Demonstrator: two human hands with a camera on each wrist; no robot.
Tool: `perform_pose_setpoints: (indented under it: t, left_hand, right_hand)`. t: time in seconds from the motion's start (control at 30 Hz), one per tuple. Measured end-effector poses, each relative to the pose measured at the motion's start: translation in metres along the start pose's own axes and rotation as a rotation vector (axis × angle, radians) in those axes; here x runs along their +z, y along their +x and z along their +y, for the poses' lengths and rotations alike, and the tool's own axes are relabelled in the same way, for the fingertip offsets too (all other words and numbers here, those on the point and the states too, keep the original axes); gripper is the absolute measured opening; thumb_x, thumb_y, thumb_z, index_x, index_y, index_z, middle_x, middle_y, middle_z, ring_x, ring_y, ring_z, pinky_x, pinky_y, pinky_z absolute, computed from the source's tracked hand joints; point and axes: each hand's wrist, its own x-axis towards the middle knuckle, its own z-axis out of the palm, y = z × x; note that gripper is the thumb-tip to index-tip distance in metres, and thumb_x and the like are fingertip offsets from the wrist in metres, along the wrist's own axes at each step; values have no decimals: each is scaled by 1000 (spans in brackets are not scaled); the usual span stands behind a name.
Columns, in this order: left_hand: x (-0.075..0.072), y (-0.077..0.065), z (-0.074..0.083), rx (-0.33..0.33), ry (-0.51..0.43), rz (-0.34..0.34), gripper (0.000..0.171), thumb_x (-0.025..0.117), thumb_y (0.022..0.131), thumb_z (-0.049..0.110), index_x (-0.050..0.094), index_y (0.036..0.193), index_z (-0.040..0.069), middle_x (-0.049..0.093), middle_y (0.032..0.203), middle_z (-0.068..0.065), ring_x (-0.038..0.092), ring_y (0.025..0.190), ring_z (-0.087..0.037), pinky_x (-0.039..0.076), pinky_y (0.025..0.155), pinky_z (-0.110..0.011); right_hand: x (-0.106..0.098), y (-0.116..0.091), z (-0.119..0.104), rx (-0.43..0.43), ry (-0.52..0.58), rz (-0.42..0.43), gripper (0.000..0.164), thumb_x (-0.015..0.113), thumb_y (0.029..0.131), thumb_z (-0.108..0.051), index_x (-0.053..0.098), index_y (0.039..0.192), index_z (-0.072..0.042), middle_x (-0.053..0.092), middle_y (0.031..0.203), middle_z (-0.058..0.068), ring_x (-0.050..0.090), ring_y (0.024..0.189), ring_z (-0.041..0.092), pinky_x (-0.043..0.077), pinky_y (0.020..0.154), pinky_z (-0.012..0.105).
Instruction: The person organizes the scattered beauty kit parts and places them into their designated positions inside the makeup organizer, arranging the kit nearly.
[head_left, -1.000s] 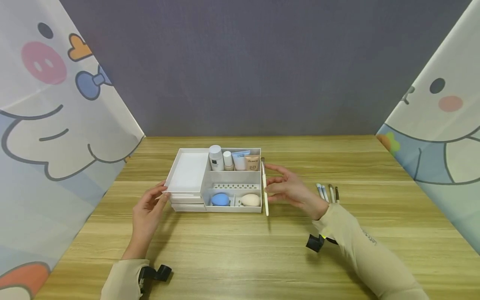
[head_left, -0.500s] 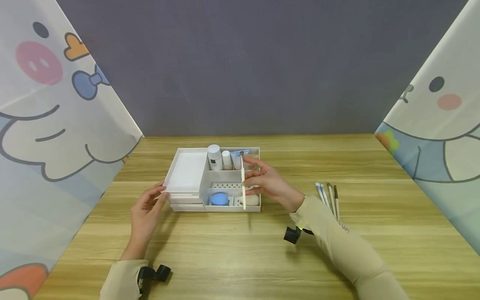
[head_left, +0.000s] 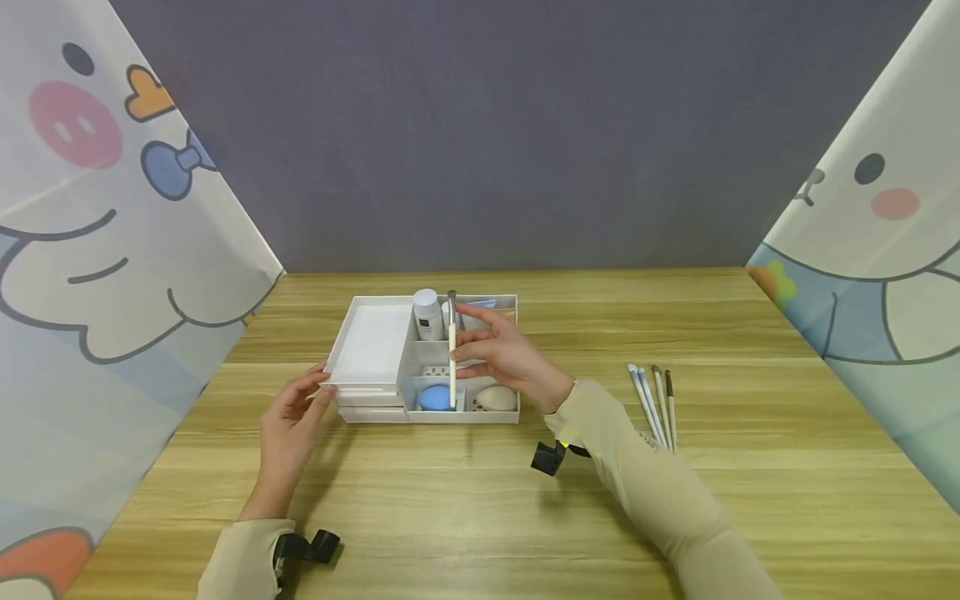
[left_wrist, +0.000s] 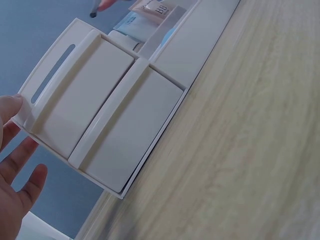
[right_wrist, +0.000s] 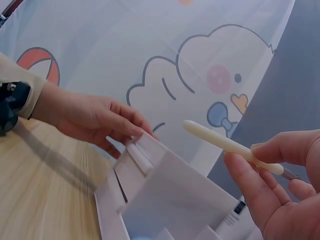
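Observation:
My right hand (head_left: pixel 510 354) pinches a makeup brush (head_left: pixel 452 350) with a pale handle and a dark tip. The brush hangs over the middle of a white makeup organizer (head_left: pixel 465 417), and its handle (right_wrist: pixel 215 137) shows between thumb and fingers in the right wrist view. My left hand (head_left: pixel 292 421) holds the organizer's front left corner, the thumb in front and the fingers along the side. A white bottle (head_left: pixel 428 317) and small tubes (left_wrist: pixel 137 26) stand in the back compartment. The front compartments hold a blue makeup sponge (head_left: pixel 433 397) and a beige sponge (head_left: pixel 497 398).
Several more brushes (head_left: pixel 656 400) lie on the wooden table (head_left: pixel 420 517) to the right, partly behind the right sleeve. Two shut drawers (left_wrist: pixel 130 125) form the organizer's left front, under a flat tray top (head_left: pixel 370 340). A grey panel (head_left: pixel 510 133) rises behind the table.
My right hand has carried the brush leftward from beside the organizer's right wall to above its middle compartments. The left hand has stayed at the front left corner.

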Motion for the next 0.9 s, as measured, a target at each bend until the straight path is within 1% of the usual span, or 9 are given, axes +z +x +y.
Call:
perform_pose_setpoints:
  t: [0.17, 0.4, 0.63, 0.8, 0.9]
  left_hand:
    - [0, 1, -1, 6, 12, 2, 19, 65, 88, -15, 65, 107, -14, 68, 121, 5, 61, 107, 1, 51, 81, -13]
    - [1, 2, 1, 37, 9, -7, 18, 65, 88, -15, 65, 106, -14, 68, 118, 11, 62, 107, 2, 50, 81, -12]
    - [2, 1, 1, 50, 0, -6, 18, 65, 88, -16, 64, 106, -16, 69, 120, 2, 63, 106, 1, 51, 82, -12]
    - [1, 1, 2, 39, 5, -3, 17, 65, 89, -15, 65, 106, -15, 68, 120, 4, 62, 108, 0, 50, 81, -12]
    - [0, 0, 1, 26, 13, 3, 17, 65, 89, -15, 65, 106, -15, 68, 120, 6, 62, 107, 0, 50, 81, -11]
  right_hand:
    - [18, 8, 1, 1, 29, -25, 75, 54, 89, 20, 34, 154, -11, 60, 88, 7, 64, 73, 18, 60, 64, 32]
    - [40, 21, 8, 20, 45, -36, 73, 56, 88, 20, 38, 151, -12, 60, 88, 8, 64, 72, 18, 61, 64, 34]
    - [56, 33, 9, 32, 47, -29, 75, 58, 86, 21, 40, 151, -13, 58, 89, 9, 63, 74, 20, 61, 62, 34]
    - [66, 45, 9, 42, 28, -16, 76, 60, 86, 20, 40, 151, -14, 58, 88, 10, 62, 74, 21, 61, 62, 33]
    - [72, 53, 8, 43, 8, -2, 76, 61, 86, 18, 40, 151, -14, 57, 90, 11, 62, 76, 22, 61, 64, 35]
